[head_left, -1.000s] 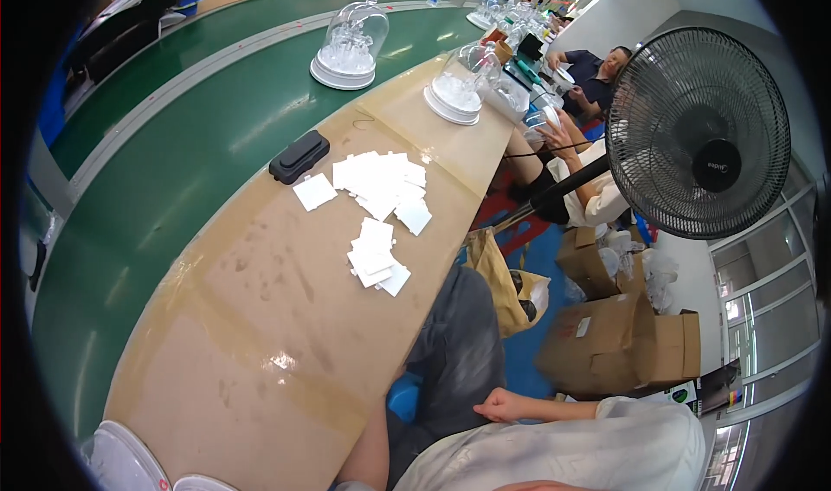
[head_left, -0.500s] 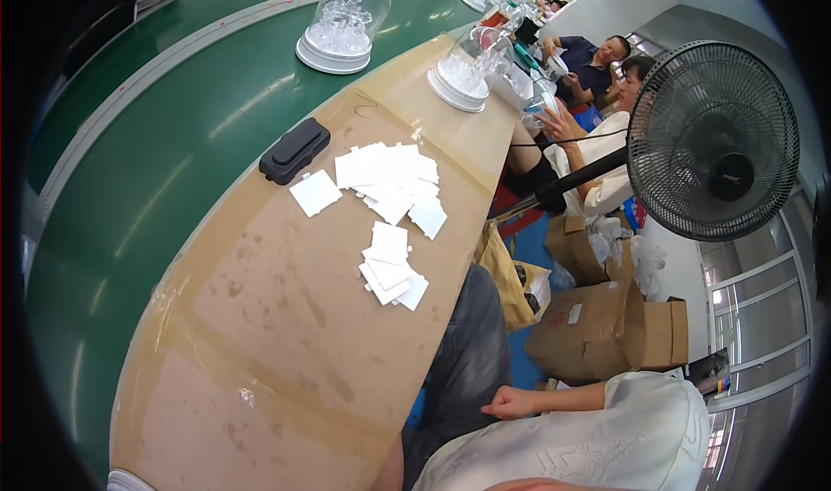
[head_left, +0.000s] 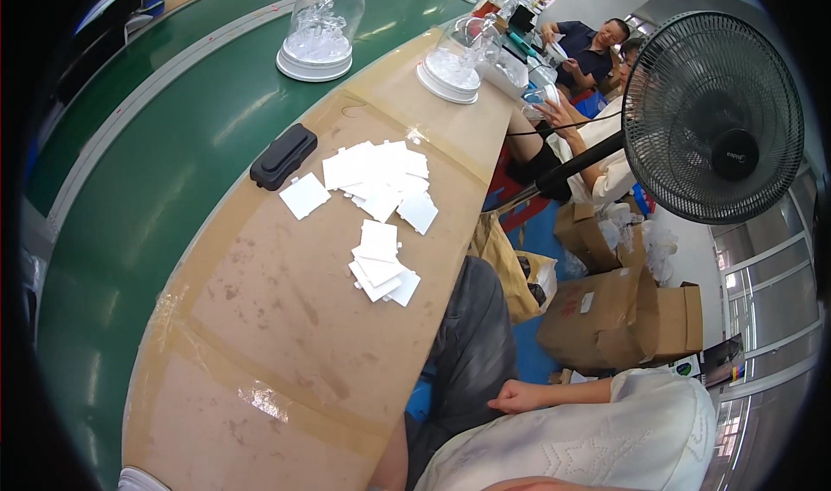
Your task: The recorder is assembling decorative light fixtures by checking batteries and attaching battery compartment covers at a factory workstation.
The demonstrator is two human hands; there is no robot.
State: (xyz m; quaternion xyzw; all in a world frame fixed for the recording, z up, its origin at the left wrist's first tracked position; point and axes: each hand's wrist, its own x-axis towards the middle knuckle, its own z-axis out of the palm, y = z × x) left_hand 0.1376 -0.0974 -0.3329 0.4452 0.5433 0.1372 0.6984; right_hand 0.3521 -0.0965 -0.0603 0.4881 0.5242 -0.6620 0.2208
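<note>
Right fingers [head_left: 509,397] curled closed — contents hidden, left hand unseen, white plates [head_left: 374,172], pale-lettered fan [head_left: 713,117]

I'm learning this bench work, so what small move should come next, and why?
Probably lift the curled hand toward the smaller group of white square plates: it rests by the grey trouser leg, holding nothing visible, and that group lies nearer to it than the larger pile.

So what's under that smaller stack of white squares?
Edges of lower squares peek out of the smaller stack, with brown tabletop showing around it. The surface directly beneath is covered, as are any squares fully hidden inside.
</note>
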